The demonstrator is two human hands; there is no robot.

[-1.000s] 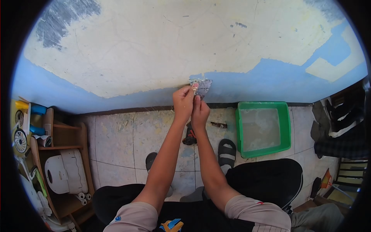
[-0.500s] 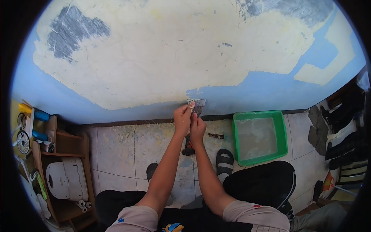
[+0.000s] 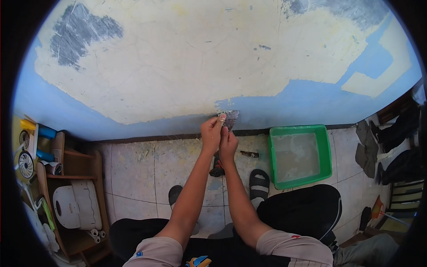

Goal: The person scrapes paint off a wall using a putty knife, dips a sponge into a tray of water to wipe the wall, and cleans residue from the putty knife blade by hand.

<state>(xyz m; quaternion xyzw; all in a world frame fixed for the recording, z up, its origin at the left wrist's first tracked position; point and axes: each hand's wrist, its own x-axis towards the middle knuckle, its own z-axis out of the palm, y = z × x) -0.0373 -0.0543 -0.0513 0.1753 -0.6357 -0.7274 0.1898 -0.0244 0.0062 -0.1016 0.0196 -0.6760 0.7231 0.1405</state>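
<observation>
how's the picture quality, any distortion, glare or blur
Head view: dark corners and wide-angle distortion, with the wooden shelf leaning near the edge; head view: soft light, no harsh glare on the wall; head view: pale patches in the green tub may be reflections or suds; head view: the scraper looks soft.

Scraper (image 3: 231,118) is held blade up, wide edge topmost; dk. grey metal is mottled w/ pale residue, handle is mostly hidden. It's positioned low by the wall (image 3: 191,66), nr. the ragged blue/cream boundary; contact can't be confirmed. Upper wall is left cream w/ grey patches, lower strip's painted blue.
</observation>
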